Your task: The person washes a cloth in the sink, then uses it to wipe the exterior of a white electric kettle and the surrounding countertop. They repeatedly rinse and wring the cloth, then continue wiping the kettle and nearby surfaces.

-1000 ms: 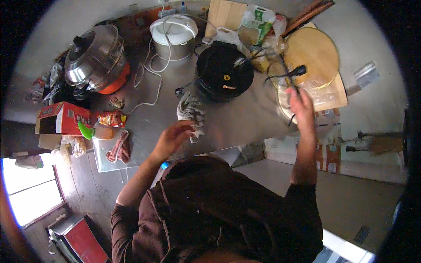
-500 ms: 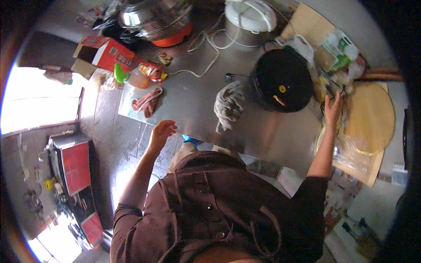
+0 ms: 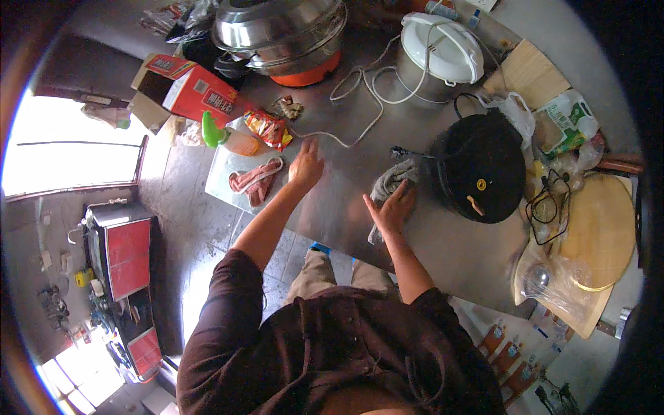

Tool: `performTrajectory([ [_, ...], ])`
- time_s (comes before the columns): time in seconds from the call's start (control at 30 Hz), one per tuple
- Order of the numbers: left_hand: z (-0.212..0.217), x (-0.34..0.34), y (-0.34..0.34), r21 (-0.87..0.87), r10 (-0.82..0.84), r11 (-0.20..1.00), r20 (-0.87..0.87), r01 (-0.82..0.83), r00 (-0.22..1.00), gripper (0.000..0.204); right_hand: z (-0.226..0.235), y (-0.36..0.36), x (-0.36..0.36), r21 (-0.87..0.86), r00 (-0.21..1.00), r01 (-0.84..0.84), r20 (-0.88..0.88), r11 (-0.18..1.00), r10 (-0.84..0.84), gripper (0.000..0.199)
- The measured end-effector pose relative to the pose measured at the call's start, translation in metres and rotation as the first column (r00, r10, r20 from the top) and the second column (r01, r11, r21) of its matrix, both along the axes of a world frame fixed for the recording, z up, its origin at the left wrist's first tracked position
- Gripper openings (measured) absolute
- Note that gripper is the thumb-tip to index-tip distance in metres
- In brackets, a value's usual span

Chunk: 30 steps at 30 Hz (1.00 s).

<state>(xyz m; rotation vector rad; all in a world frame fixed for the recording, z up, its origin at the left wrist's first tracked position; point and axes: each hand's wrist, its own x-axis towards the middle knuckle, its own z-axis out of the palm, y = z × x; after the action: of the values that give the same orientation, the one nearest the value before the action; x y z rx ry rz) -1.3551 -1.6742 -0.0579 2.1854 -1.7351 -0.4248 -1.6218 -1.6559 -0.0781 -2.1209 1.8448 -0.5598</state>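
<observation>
My right hand (image 3: 391,209) is at the crumpled grey cloth (image 3: 395,178), its thumb apart and its fingers lying over the cloth's near part; no grip shows. Stretched over the metal table, my left hand (image 3: 306,168) has extended fingers and nothing visible in it. Closest to that hand are a red and yellow snack bag (image 3: 268,130) and a reddish-brown cloth (image 3: 257,181) with a pale edge. Right of the grey cloth stands a round black pot-like appliance (image 3: 477,169), its plug (image 3: 398,151) lying beside the cloth.
A steel pot on an orange base (image 3: 308,76) and a white-lidded pot (image 3: 443,52) with a pale cord stand at the back. A red box (image 3: 200,93) and a green-topped spray bottle (image 3: 232,138) are left. A black cord (image 3: 550,207) lies near the round wooden board (image 3: 598,232).
My right hand has come left from the black cord to the grey cloth. The left hand has reached forward over the table. The whole view has shifted.
</observation>
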Motion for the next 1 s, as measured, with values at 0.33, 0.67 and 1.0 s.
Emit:
performTrajectory([
  [0.33,0.021,0.044,-0.101,0.158,-0.28,0.955,0.214,0.249,0.936,0.024,-0.018,-0.107,0.01,-0.04,0.999,0.027,0.021,0.999,-0.026,0.088],
  [0.67,0.108,0.074,-0.146,-0.12,-0.428,0.9,-0.073,0.418,0.901,0.025,-0.027,-0.185,0.155,-0.244,0.791,-0.591,0.011,0.769,0.612,0.067],
  [1.0,0.056,0.077,-0.027,-0.101,-0.428,0.902,-0.101,0.419,0.898,0.048,-0.019,-0.077,0.142,-0.099,0.611,-0.773,0.154,0.627,0.777,0.076],
])
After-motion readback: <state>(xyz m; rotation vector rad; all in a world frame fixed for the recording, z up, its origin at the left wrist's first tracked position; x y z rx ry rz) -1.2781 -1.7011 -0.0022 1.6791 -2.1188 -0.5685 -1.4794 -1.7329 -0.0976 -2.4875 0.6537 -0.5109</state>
